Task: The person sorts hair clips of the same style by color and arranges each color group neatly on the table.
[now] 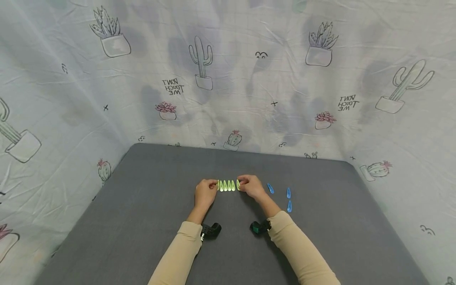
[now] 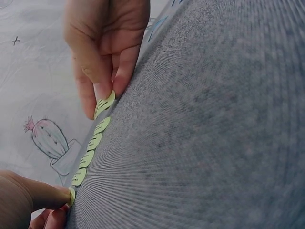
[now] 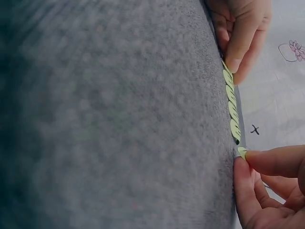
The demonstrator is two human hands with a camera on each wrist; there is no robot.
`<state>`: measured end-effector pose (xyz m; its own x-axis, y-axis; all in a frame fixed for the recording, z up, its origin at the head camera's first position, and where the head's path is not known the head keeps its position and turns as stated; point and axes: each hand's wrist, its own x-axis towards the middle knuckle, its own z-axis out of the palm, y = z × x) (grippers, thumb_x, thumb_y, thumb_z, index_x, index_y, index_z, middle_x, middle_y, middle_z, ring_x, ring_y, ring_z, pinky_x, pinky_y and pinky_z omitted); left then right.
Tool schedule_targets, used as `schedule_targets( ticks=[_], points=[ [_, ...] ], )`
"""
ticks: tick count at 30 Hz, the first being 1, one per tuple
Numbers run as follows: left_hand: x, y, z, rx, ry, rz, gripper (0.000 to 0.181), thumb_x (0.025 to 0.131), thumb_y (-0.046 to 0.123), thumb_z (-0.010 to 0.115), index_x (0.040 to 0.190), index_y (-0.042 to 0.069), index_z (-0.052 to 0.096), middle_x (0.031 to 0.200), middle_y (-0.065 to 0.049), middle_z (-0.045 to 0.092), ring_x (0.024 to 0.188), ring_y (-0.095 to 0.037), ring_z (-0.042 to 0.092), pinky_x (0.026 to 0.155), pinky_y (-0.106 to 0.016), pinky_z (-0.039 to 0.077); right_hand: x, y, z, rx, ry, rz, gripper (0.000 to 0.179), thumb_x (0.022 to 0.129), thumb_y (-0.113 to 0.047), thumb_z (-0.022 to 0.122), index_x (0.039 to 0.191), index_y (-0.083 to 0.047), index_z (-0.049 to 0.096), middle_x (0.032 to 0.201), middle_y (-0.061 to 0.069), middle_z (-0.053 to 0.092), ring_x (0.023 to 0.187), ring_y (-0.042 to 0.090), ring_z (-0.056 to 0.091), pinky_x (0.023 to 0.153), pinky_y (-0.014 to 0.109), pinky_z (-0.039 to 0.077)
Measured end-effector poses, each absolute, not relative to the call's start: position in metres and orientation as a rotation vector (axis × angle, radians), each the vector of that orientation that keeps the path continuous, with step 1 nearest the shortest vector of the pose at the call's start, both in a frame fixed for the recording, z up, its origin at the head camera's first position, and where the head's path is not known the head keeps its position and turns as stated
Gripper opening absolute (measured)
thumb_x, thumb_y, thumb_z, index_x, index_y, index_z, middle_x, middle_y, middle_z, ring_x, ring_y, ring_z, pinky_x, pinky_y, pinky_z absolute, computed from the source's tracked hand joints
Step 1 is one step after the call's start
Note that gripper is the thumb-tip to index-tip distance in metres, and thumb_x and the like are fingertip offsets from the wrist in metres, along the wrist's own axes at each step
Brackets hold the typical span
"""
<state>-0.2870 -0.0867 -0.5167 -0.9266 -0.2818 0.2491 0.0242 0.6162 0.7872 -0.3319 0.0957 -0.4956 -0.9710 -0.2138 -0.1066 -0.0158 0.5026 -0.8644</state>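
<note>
Several yellow-green snap hair clips [image 1: 225,185] lie side by side in a row on the grey table. At the row's left end my left hand [image 1: 206,193] pinches a yellow-green hair clip [image 2: 72,196] between thumb and fingers. My right hand [image 1: 252,187] pinches another yellow-green hair clip [image 3: 242,152] at the right end, with a small gap between it and the row. The clips between the hands stand upright in the head view, close beside one another. In the left wrist view, the right thumb covers part of its clip.
Right of my right hand lie a tilted blue hair clip [image 1: 270,188] and two more, an upper blue clip [image 1: 288,192] and a lower blue clip [image 1: 289,206]. A cactus-print cloth [image 1: 242,99] hangs behind the grey table [image 1: 142,221].
</note>
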Motion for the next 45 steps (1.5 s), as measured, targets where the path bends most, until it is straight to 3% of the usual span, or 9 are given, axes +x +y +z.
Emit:
schedule_targets(
  ticks=[11,21,26,34,45],
  points=[
    [-0.284,-0.089,-0.516,0.206,-2.494,-1.266,0.014,0.085,0.008,0.067,0.097,0.005,0.074,0.084,-0.010,0.064,0.076,-0.023,0.060,0.067,-0.038,0.049,-0.332,0.087,-0.491,-0.290,2.703,-1.266,0.031,0.081,0.001,0.060,0.111,-0.002,0.069,0.080,0.006,0.066,0.064,0.013,0.053,0.055,0.024,0.042],
    [-0.285,-0.086,-0.518,0.203,-2.481,-1.230,0.013,0.083,0.006,0.067,0.092,0.006,0.076,0.079,-0.009,0.064,0.073,-0.023,0.060,0.066,-0.038,0.049,-0.330,0.086,-0.492,-0.351,2.718,-1.203,0.032,0.084,0.000,0.058,0.115,-0.001,0.067,0.068,0.003,0.058,0.055,0.012,0.042,0.052,0.025,0.034],
    [-0.285,-0.086,-0.518,0.189,-2.471,-1.211,0.012,0.082,0.005,0.068,0.091,0.005,0.076,0.077,-0.009,0.063,0.071,-0.022,0.059,0.065,-0.037,0.048,-0.327,0.087,-0.492,-0.315,2.740,-1.231,0.032,0.085,-0.001,0.055,0.114,-0.002,0.067,0.072,0.004,0.060,0.055,0.012,0.042,0.052,0.025,0.034],
    [-0.286,-0.086,-0.517,0.196,-2.472,-1.240,0.013,0.083,0.005,0.068,0.093,0.004,0.075,0.080,-0.010,0.064,0.074,-0.023,0.060,0.068,-0.038,0.049,-0.319,0.091,-0.491,-0.235,2.691,-1.387,0.031,0.086,-0.004,0.054,0.115,-0.001,0.066,0.089,0.011,0.067,0.066,0.015,0.060,0.057,0.028,0.047],
    [-0.285,-0.086,-0.515,0.171,-2.425,-1.267,0.013,0.082,0.004,0.067,0.093,0.003,0.074,0.078,-0.011,0.065,0.072,-0.024,0.060,0.066,-0.039,0.048,-0.303,0.113,-0.483,-0.286,2.677,-1.472,0.031,0.090,-0.008,0.061,0.120,0.001,0.062,0.106,0.015,0.066,0.094,0.028,0.063,0.074,0.036,0.052]
  ],
)
